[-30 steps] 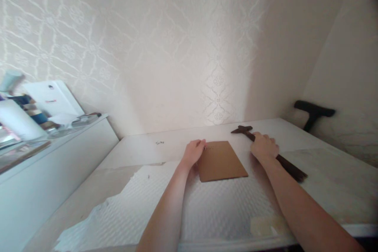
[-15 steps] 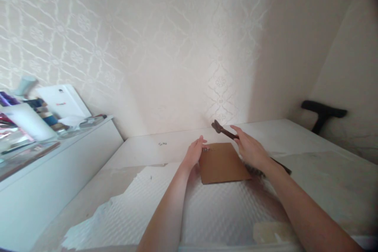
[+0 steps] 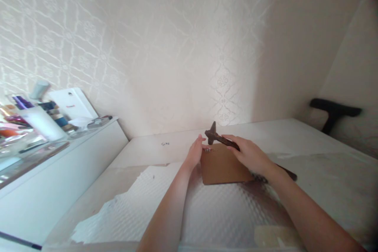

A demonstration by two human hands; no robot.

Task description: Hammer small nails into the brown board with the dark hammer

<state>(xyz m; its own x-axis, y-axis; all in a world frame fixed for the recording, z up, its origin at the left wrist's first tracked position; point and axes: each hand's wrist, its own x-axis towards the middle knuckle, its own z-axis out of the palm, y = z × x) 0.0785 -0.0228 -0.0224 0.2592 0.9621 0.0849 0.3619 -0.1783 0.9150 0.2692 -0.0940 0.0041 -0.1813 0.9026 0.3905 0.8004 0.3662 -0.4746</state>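
Observation:
A brown board (image 3: 224,167) lies flat on a white textured sheet (image 3: 206,208) on the table. My left hand (image 3: 195,150) rests at the board's far left corner with fingers pinched on something small I cannot make out. My right hand (image 3: 249,155) grips the dark handle of a hammer (image 3: 212,134). The hammer's head hovers just above the board's far left corner, close to my left fingertips. The handle's end sticks out past my right wrist.
A pale table (image 3: 310,141) runs to the patterned wall. A white cabinet (image 3: 59,157) at left carries bottles, a white box and clutter. A black T-shaped object (image 3: 333,111) leans at the right wall. Tiny dark bits (image 3: 165,143) lie near the wall.
My right hand picked the hammer up from the table at right and swung its head left, over the board's far left corner. My left hand stayed at that corner.

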